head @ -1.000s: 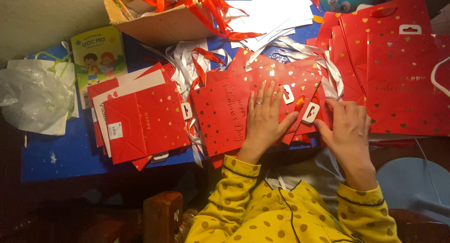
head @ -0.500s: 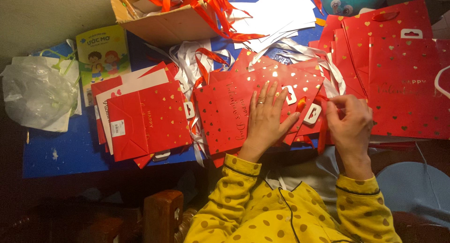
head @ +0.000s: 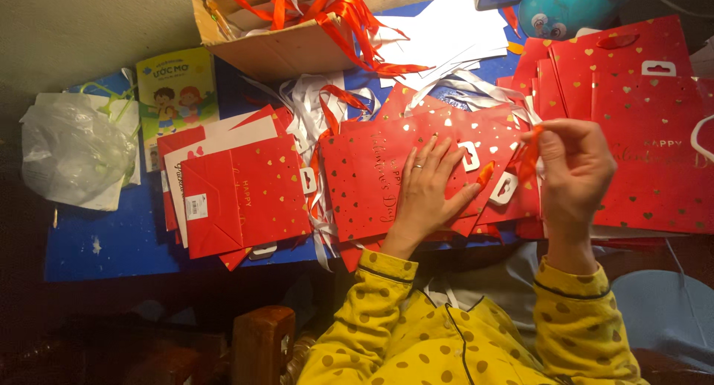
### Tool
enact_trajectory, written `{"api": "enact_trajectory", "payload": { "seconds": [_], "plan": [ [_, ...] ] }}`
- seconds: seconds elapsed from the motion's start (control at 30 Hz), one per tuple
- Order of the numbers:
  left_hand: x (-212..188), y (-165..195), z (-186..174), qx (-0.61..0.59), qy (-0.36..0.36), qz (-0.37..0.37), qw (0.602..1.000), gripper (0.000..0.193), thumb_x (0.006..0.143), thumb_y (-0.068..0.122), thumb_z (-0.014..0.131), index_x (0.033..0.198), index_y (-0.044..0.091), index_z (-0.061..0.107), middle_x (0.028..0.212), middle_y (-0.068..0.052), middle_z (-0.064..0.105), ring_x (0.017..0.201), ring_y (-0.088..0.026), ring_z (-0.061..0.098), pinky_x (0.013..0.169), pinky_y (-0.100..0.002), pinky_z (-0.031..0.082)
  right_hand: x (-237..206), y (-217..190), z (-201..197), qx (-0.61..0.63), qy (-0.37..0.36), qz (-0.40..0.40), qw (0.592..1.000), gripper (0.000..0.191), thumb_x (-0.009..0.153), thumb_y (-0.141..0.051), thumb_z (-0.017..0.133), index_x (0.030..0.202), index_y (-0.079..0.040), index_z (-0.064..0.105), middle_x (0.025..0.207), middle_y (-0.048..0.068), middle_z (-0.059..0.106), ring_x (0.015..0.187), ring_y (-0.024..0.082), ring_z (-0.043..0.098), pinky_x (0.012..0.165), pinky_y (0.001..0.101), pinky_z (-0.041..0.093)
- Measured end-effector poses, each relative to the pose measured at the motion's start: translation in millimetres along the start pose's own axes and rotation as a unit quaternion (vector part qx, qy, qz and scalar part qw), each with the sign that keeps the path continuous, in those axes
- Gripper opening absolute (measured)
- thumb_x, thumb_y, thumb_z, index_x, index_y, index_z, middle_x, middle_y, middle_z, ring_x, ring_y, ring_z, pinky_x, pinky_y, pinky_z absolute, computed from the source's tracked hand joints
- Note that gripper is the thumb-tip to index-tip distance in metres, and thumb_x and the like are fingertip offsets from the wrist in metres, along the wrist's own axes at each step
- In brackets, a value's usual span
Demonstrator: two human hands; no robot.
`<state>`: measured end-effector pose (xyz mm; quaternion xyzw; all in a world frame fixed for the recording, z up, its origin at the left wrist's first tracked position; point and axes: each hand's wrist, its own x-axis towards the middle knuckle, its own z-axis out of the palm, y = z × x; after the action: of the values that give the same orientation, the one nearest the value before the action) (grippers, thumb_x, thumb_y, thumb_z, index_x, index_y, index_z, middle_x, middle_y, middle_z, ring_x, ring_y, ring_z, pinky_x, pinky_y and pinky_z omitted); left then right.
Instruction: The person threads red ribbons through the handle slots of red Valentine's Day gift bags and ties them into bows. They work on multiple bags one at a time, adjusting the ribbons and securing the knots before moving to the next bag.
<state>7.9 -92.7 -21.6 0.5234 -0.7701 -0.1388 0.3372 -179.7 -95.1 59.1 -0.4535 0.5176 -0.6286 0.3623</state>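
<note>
The left hand point(head: 425, 192) lies flat, fingers spread, on a red paper bag point(head: 387, 173) dotted with gold hearts on the blue surface point(head: 104, 244). The right hand point(head: 573, 173) pinches an orange ribbon point(head: 529, 156) above the bag's white tag point(head: 504, 187).

Flat red paper gift bags point(head: 387, 173) carry scattered gold hearts. The painted wooden table point(head: 104, 244) is blue. Satin ribbons point(head: 335, 2) look orange-red, perhaps plain red.

Left hand point(head: 428, 188) lies flat, fingers spread; right hand point(head: 573, 173) is raised, fingertips pinched.
</note>
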Motion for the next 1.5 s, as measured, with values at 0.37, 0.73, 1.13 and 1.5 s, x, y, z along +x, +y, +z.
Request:
{"api": "enact_trajectory", "payload": {
  "seconds": [0.37,0.73,1.13,1.5],
  "plan": [
    [3,14,-6,0.026,-0.007,-0.018,0.999,0.088,0.083,0.066,0.069,0.146,0.007,0.054,0.159,-0.013,0.046,0.153,-0.032,0.035,0.128,-0.055,0.020,-2,2,-17,-0.019,-0.030,-0.101,0.994,0.024,0.116,-0.005,0.055,0.137,0.006,0.060,0.132,0.015,0.069,0.117,0.015,0.069,0.106,0.0296,0.057],
    [15,40,1,0.098,-0.111,-0.078,0.986,0.091,0.069,0.050,0.080,0.146,0.011,0.049,0.154,-0.031,0.036,0.147,-0.051,0.025,0.111,-0.074,0.021,-10,1,-24,-0.085,-0.011,-0.142,0.986,0.024,0.119,-0.003,0.052,0.138,0.010,0.058,0.133,0.020,0.068,0.126,0.020,0.066,0.116,0.0322,0.050],
    [16,38,-33,-0.117,-0.037,-0.041,0.992,0.060,0.090,0.008,0.060,0.149,0.008,0.044,0.112,-0.023,0.069,0.089,-0.043,0.069,0.077,-0.050,0.056,-20,-16,-11,-0.082,-0.003,-0.174,0.981,0.025,0.114,-0.006,0.051,0.133,0.007,0.060,0.124,0.016,0.067,0.113,0.019,0.065,0.106,0.0333,0.052],
    [11,51,-66,-0.115,0.043,-0.031,0.992,0.066,0.091,-0.004,0.054,0.154,0.008,0.039,0.133,-0.027,0.065,0.101,-0.042,0.069,0.082,-0.046,0.057,-21,19,12,-0.282,-0.201,-0.142,0.927,0.033,0.103,-0.005,0.051,0.132,0.002,0.064,0.111,0.022,0.070,0.093,0.031,0.069,0.079,0.0375,0.053]
  ]
}}
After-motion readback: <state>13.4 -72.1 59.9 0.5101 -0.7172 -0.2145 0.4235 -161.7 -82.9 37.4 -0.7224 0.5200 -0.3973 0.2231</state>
